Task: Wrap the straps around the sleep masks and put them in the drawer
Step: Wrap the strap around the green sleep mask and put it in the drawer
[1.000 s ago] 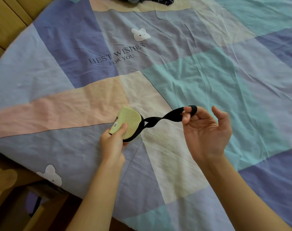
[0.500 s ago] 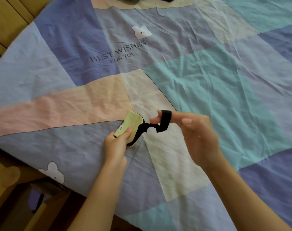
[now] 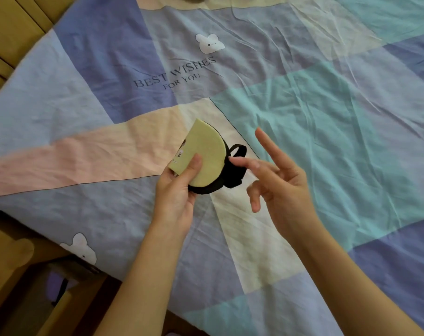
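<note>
The left hand (image 3: 179, 192) pinches the folded yellow sleep mask (image 3: 203, 156) above the patchwork bedsheet (image 3: 327, 122). The right hand (image 3: 278, 180) is spread wide, its forefinger touching the black strap (image 3: 232, 170) bunched behind the mask. With nothing pinning that elastic, it could spring loose and unwind before the mask reaches a drawer.

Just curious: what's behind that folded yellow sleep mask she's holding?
Behind the yellow sleep mask, held by the left hand, black strap bunches and loops out at its right edge. How far it wraps behind is hidden. The right hand touches it there.
</note>
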`<action>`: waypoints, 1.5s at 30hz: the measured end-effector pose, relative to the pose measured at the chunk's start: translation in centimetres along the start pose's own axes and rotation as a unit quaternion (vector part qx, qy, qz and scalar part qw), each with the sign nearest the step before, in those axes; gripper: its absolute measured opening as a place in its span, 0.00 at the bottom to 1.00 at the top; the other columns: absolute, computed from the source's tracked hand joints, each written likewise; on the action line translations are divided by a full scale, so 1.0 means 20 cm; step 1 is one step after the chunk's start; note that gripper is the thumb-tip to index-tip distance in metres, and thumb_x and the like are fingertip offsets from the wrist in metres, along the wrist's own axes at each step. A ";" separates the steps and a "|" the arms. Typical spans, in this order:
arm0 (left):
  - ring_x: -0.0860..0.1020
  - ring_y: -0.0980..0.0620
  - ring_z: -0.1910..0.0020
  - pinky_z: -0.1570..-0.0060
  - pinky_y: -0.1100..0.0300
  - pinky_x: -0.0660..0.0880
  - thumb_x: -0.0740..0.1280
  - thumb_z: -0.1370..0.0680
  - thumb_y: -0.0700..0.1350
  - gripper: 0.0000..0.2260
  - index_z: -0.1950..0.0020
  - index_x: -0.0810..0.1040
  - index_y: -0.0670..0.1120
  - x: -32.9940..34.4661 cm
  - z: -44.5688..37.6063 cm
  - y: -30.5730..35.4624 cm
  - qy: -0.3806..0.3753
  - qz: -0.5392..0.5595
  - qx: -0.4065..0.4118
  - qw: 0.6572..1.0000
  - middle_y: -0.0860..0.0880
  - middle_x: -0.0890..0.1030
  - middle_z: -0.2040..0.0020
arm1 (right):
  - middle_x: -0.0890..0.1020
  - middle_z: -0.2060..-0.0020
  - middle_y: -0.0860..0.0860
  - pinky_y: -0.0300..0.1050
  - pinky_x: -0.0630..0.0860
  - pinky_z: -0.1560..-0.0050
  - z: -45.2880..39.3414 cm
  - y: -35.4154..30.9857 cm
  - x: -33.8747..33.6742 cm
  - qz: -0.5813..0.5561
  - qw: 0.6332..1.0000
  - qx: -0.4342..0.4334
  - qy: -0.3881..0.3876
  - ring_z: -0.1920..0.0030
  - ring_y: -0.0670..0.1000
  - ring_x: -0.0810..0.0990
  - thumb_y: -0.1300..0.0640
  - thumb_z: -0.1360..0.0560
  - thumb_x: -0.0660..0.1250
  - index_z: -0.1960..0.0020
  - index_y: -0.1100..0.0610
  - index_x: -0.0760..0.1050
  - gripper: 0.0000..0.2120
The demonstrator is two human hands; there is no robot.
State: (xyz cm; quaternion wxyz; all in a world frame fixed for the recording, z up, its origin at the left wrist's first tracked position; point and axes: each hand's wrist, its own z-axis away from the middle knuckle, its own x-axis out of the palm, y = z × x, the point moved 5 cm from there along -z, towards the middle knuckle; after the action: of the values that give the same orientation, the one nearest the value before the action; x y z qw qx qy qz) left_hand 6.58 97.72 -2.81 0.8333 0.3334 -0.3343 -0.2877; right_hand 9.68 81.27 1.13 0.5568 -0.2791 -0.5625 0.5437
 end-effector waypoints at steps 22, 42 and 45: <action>0.80 0.59 0.58 0.59 0.68 0.75 0.74 0.29 0.37 0.13 0.51 0.76 0.51 -0.15 -0.05 0.04 0.111 -0.158 0.148 0.970 0.53 0.81 0.55 | 0.73 0.71 0.47 0.40 0.71 0.46 0.01 0.11 -0.16 -0.367 0.893 0.111 0.235 0.67 0.44 0.76 0.55 0.31 0.69 0.65 0.54 0.71 0.08; 0.81 0.56 0.60 0.64 0.70 0.76 0.73 0.29 0.35 0.12 0.49 0.77 0.45 -0.20 -0.02 -0.13 0.123 -0.151 0.038 0.980 0.50 0.83 0.56 | 0.85 0.48 0.47 0.57 0.79 0.46 0.03 -0.05 -0.08 0.044 0.985 -0.122 0.112 0.61 0.51 0.85 0.76 0.27 0.60 0.49 0.56 0.82 0.19; 0.82 0.57 0.58 0.59 0.67 0.77 0.73 0.29 0.36 0.12 0.49 0.77 0.47 -0.15 -0.01 -0.06 0.064 -0.122 0.054 0.989 0.51 0.83 0.55 | 0.81 0.41 0.48 0.40 0.81 0.60 0.00 -0.03 -0.06 0.040 0.994 -0.075 0.074 0.57 0.40 0.83 0.75 0.32 0.68 0.44 0.55 0.79 0.22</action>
State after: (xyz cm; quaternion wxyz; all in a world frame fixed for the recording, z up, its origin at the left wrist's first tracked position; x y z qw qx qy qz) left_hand 4.64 99.10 -4.92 0.7924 0.4336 -0.2523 -0.3471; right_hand 10.10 80.02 1.29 0.5520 -0.3816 -0.5472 0.5002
